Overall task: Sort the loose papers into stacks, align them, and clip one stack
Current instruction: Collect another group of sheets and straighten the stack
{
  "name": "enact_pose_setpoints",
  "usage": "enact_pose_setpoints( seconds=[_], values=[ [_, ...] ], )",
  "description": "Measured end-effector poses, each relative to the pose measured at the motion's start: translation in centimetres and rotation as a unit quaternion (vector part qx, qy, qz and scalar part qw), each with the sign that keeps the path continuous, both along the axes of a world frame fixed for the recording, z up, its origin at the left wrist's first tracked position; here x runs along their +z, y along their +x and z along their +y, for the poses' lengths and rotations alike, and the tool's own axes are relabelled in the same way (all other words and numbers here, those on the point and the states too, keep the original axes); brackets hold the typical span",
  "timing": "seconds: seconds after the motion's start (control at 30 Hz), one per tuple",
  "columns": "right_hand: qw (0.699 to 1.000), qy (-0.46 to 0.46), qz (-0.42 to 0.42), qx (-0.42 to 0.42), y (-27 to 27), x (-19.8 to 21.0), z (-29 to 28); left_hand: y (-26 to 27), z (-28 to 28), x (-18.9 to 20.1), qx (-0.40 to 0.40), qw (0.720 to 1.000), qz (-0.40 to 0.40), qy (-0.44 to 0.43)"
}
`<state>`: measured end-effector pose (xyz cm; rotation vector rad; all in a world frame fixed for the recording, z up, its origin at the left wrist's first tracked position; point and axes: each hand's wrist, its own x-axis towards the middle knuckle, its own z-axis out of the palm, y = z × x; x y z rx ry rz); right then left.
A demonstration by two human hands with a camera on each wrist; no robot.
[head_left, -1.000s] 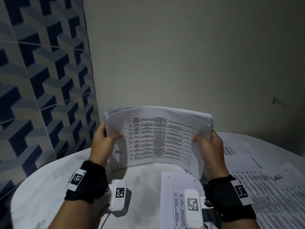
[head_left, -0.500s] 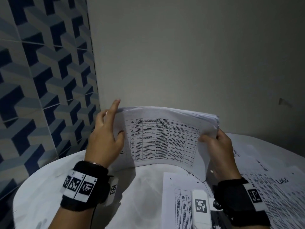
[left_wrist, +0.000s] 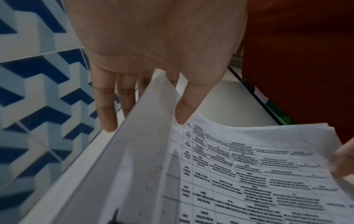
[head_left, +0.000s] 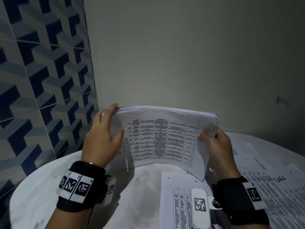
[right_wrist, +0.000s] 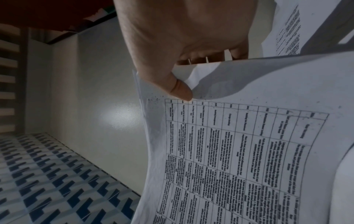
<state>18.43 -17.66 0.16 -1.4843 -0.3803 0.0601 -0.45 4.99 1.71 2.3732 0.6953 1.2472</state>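
Note:
A thick stack of printed papers [head_left: 161, 139] stands on its long lower edge on the white round table [head_left: 49, 187], bowed toward me, with a table of text facing me. My left hand [head_left: 118, 119] lies along its left edge, fingers [left_wrist: 107, 115] straight behind it and the thumb resting on the front sheet [left_wrist: 249, 174]. My right hand [head_left: 208, 136] pinches the stack's right edge, thumb in front and fingers behind; in the right wrist view the thumb [right_wrist: 182, 91] presses the sheet [right_wrist: 249, 151]. No clip is in view.
Loose printed sheets [head_left: 272, 187] cover the table's right side, one marked by hand. A single printed sheet [head_left: 178, 187] lies near me under the right wrist. A blue patterned tiled wall [head_left: 41, 96] stands at the left and a plain wall [head_left: 181, 55] behind.
My left hand let go of the stack's left edge, spread its fingers, and now lies flat along that edge with its fingertips at the top corner. The right hand kept its pinch.

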Motion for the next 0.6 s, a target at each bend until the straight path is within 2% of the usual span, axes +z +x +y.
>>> enact_pose_setpoints(
  seconds=[0.07,0.13,0.23,0.3,0.5,0.6],
  values=[
    [1.0,0.013,0.007,0.002,0.1,0.0,-0.1,0.2,0.6,-0.3,-0.059,0.986,-0.086,-0.129],
    [1.0,0.025,0.017,0.001,0.2,0.0,-0.2,0.2,1.6,-0.5,-0.11,0.942,-0.154,-0.276],
    [0.998,0.049,0.038,0.002,0.4,-0.5,-0.1,0.2,3.3,-1.3,-0.167,0.893,-0.135,-0.395],
    [0.997,0.061,0.042,0.003,0.5,-0.6,0.0,0.2,3.4,-1.7,-0.195,0.879,-0.122,-0.418],
    [0.996,0.083,0.016,0.028,0.2,0.7,-0.5,0.3,3.3,-1.5,-0.237,0.854,-0.193,-0.421],
    [0.996,0.078,0.029,0.042,0.3,0.4,-0.6,0.5,3.6,-2.1,-0.238,0.851,-0.171,-0.436]
  ],
)
